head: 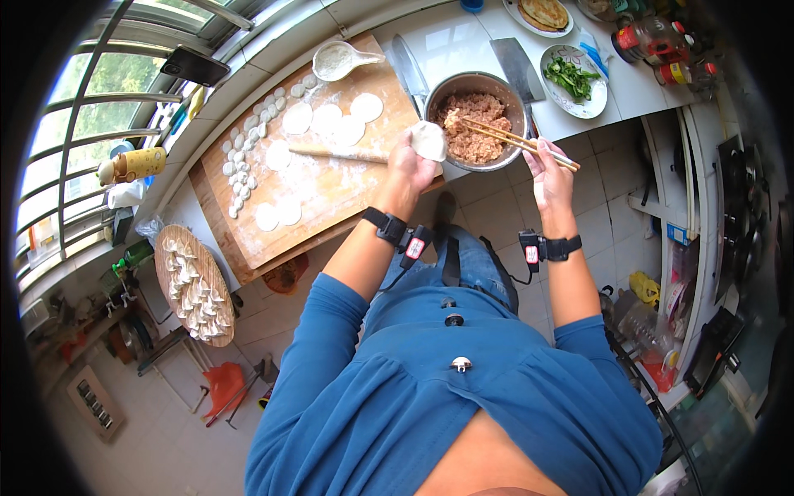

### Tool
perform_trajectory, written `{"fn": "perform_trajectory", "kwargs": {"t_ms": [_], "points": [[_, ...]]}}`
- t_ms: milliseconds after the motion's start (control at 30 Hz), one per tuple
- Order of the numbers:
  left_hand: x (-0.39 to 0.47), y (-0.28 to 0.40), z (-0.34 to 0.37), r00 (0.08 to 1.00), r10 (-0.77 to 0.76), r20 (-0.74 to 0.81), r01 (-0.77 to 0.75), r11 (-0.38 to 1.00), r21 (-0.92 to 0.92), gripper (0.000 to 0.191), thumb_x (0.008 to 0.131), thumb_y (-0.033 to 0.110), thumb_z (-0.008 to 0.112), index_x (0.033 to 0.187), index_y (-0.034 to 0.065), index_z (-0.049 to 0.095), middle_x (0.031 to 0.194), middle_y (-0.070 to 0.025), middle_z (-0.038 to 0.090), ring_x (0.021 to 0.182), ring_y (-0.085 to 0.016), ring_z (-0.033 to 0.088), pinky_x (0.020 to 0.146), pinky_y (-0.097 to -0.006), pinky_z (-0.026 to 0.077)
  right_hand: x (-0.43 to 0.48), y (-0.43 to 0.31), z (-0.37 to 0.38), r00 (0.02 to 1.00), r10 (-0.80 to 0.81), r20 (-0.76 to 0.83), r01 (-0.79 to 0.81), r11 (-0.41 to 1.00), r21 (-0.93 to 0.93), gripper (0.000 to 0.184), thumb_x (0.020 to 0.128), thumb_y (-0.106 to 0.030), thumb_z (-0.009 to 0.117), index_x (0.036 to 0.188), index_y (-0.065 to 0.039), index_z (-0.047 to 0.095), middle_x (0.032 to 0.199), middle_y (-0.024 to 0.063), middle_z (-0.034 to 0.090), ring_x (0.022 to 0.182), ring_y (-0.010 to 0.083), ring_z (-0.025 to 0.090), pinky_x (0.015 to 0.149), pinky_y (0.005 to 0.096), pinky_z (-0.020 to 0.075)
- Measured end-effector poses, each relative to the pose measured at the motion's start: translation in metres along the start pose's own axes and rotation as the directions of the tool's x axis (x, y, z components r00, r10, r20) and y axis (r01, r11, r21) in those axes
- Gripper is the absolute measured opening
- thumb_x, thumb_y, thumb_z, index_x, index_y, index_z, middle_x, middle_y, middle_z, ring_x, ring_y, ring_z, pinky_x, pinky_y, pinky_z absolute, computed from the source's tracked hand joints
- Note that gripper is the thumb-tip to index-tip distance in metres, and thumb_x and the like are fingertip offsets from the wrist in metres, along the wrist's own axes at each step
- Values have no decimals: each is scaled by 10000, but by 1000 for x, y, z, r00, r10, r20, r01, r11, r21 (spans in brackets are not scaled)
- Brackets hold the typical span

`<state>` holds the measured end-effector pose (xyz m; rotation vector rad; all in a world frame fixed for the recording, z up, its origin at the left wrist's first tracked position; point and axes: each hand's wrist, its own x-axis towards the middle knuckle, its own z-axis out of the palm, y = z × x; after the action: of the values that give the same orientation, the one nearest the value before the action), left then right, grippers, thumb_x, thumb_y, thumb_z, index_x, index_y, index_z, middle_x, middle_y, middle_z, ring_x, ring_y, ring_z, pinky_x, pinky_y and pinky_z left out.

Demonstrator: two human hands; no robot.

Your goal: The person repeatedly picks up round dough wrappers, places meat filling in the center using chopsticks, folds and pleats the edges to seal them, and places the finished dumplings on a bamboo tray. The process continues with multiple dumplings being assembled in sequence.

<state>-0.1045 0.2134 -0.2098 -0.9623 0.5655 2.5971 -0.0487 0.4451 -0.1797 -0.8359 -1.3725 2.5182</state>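
Observation:
A round dough wrapper (428, 141) lies on the fingers of my left hand (410, 164), beside the left rim of a metal pot (439, 92). My right hand (549, 175) grips a pair of wooden chopsticks (518, 140), whose tips are in the minced filling (476, 124) inside the pot. On the floured wooden board (353, 198) are several flat wrappers (298, 118), many small dough pieces (251, 123) and a rolling pin (338, 153), partly behind my left hand. Shaped dumplings (189, 285) cover a round tray (166, 248) at the left.
A scoop of flour (340, 61) sits at the board's back edge. Beside the pot lie a knife (406, 65) and a cleaver (517, 68). Further right are a plate of chopped greens (574, 80), a plate of flatbreads (541, 13) and bottles (651, 40). A phone (195, 66) stands near the barred window.

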Motion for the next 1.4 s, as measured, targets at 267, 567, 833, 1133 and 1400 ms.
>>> {"fn": "perform_trajectory", "kwargs": {"t_ms": [267, 567, 833, 1133, 1400], "points": [[10, -14, 31, 981, -101, 169, 123, 985, -125, 440, 964, 264, 206, 1209, -47, 400, 1235, -187, 469, 1163, -307, 446, 1036, -455, 323, -43, -39, 27, 706, -487, 515, 691, 634, -347, 145, 794, 59, 593, 933, 30, 619, 936, 125, 642, 866, 182, 614, 797, 282, 489], [7, -15, 31, 965, -129, 230, 129, 991, 17, 387, 953, 209, 235, 1186, -41, 417, 1189, -183, 499, 1109, -302, 496, 982, -446, 402, -47, -44, 22, 834, -412, 368, 532, 776, -338, 134, 847, -6, 559, 962, 47, 604, 936, 139, 625, 880, 217, 622, 804, 307, 528], [8, -18, 29, 967, -127, 223, 132, 991, -9, 438, 956, 237, 208, 1250, -49, 361, 1275, -199, 432, 1189, -322, 422, 1055, -440, 305, -44, -45, 15, 910, -379, 169, 383, 924, 10, 121, 855, -29, 558, 964, 4, 601, 951, 130, 620, 929, 250, 618, 818, 338, 538], [7, -15, 22, 970, -131, 203, 140, 990, -33, 433, 954, 280, 246, 1198, -36, 412, 1203, -193, 497, 1124, -316, 482, 993, -435, 375, -17, -21, 7, 911, -357, 206, 402, 661, -633, 124, 801, -15, 636, 914, 34, 649, 845, 73, 647, 792, 107, 587, 726, 218, 475], [-1, -10, 26, 964, -129, 231, 141, 989, -38, 443, 956, 287, 239, 1206, -40, 404, 1229, -198, 476, 1149, -323, 458, 1010, -452, 350, -33, -34, 14, 930, -295, 219, 309, 950, -34, 120, 843, -25, 580, 941, 35, 615, 924, 114, 630, 836, 172, 627, 794, 294, 536]]}}
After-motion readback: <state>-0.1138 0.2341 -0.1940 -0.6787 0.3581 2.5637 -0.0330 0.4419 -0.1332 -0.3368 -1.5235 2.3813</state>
